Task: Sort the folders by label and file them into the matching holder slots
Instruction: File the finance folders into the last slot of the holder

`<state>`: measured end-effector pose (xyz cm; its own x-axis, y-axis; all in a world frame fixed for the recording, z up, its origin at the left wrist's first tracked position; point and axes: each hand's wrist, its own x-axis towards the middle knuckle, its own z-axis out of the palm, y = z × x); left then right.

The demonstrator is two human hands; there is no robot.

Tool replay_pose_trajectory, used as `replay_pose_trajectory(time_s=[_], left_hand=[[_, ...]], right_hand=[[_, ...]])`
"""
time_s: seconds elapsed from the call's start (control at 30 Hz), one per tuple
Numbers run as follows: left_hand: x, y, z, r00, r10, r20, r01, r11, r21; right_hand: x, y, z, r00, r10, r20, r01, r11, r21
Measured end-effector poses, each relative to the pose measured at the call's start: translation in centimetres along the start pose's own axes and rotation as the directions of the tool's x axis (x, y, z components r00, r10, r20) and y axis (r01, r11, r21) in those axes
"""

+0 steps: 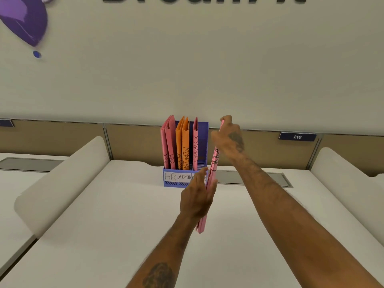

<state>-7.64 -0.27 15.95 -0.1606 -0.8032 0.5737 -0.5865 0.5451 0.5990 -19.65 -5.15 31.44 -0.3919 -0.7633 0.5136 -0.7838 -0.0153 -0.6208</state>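
Folder [211, 179], pink, is held edge-on and nearly upright above the desk [104, 204], just at 4 o'clock of the holder [202, 142]. It is gripped at its top edge by the right hand [228, 138], fingers closed over it, and steadied low on its left face by the left hand [196, 199], palm flat against it with the fingers only loosely curled. Handwriting is visible on its spine, but it is too foreshortened to be read with certainty.

Holder contents, read from 9 o'clock to 3 o'clock:
- Slot labelled HR: two pink folders [168, 142], upright, leaning slightly left, marked HR.
- Slot labelled ADMIN: two orange folders [182, 144], upright, marked ADMIN.
- Third slot: one pink folder [195, 142], upright; its marking is not legible. The slot's front label is covered by the left hand.

Free space is seen in the third slot at 3 o'clock of that single folder.

Risks judged from this position:
- The folder is thin and held by two small contact areas only; it may bow or fan open on the way in, so that its lower corner catches on the holder's front lip.
- The holder looks light; a push against its wall could slide it toward 12 o'clock or tip it.
- With the third label hidden, a mismatch of label and slot cannot be ruled out.
- The standing pink folder could be dragged down or bent if the new one is driven in too close against it.
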Motion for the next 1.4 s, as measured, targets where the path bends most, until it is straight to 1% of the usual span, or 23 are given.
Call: replay_pose_trajectory(time_s=[0.1, 0.17, 0.3, 0.37, 0.4, 0.47, 0.53, 0.6, 0.73, 0.83, 0.93, 1.07, 1.2, 1.4], left_hand=[[3.2, -1.5, -0.5, 0.999, 0.036, -0.004, -0.036, 0.999, -0.014], [5.7, -2.7, -0.6, 0.999, 0.054, 0.006, -0.054, 0.998, 0.014], [11.7, -4.9, -0.9, 0.993, 0.101, 0.068, -0.113, 0.971, 0.21], [14.4, -6.0, -1.2, 0.976, 0.21, 0.054, -0.216, 0.929, 0.301], [15.6, -6.5, -1.4, 0.969, 0.24, 0.063, -0.247, 0.91, 0.333], [18.0, -7.6, -1.3, 0.967, 0.206, 0.151, -0.248, 0.893, 0.376], [20.4, -8.9, -0.8, 0.956, 0.088, 0.281, -0.212, 0.868, 0.448], [22.3, -9.9, -0.2, 0.926, 0.02, 0.377, -0.216, 0.848, 0.484], [24.9, -11.5, 1.6, 0.889, 0.041, 0.457, -0.301, 0.805, 0.512], [26.3, -12.4, 3.2, 0.863, 0.041, 0.503, -0.335, 0.791, 0.511], [27.1, -13.9, 4.4, 0.858, 0.04, 0.513, -0.334, 0.801, 0.496], [27.2, -15.8, 5.6, 0.883, 0.057, 0.465, -0.3, 0.832, 0.467], [27.0, -16.5, 6.2, 0.901, 0.101, 0.423, -0.313, 0.826, 0.469], [27.0, -16.5, 6.5, 0.906, 0.138, 0.401, -0.335, 0.813, 0.477]], right_hand=[[2.5, -0.1, 0.3, 0.998, -0.068, -0.01, 0.068, 0.998, 0.015], [4.2, 0.0, 0.7, 0.993, -0.115, -0.012, 0.115, 0.993, 0.023], [7.2, 0.4, 1.8, 0.972, -0.23, -0.053, 0.232, 0.972, 0.03], [8.5, 0.5, 2.5, 0.961, -0.264, -0.087, 0.267, 0.963, 0.035], [9.0, 0.5, 2.9, 0.956, -0.274, -0.106, 0.279, 0.96, 0.038], [10.2, 0.7, 3.8, 0.948, -0.285, -0.141, 0.295, 0.954, 0.051], [11.2, 0.8, 4.7, 0.938, -0.309, -0.156, 0.32, 0.946, 0.05], [12.0, 1.0, 5.7, 0.93, -0.329, -0.162, 0.34, 0.939, 0.042], [13.6, 1.5, 8.1, 0.927, -0.325, -0.186, 0.335, 0.942, 0.023], [14.4, 2.3, 10.1, 0.926, -0.314, -0.21, 0.325, 0.945, 0.019], [15.0, 3.3, 12.3, 0.927, -0.305, -0.217, 0.317, 0.948, 0.022], [15.2, 5.0, 14.9, 0.925, -0.315, -0.213, 0.322, 0.947, -0.002], [15.7, 5.7, 16.9, 0.922, -0.292, -0.253, 0.306, 0.952, 0.016], [15.1, 7.4, 19.7, 0.935, -0.285, -0.212, 0.289, 0.957, -0.009]])
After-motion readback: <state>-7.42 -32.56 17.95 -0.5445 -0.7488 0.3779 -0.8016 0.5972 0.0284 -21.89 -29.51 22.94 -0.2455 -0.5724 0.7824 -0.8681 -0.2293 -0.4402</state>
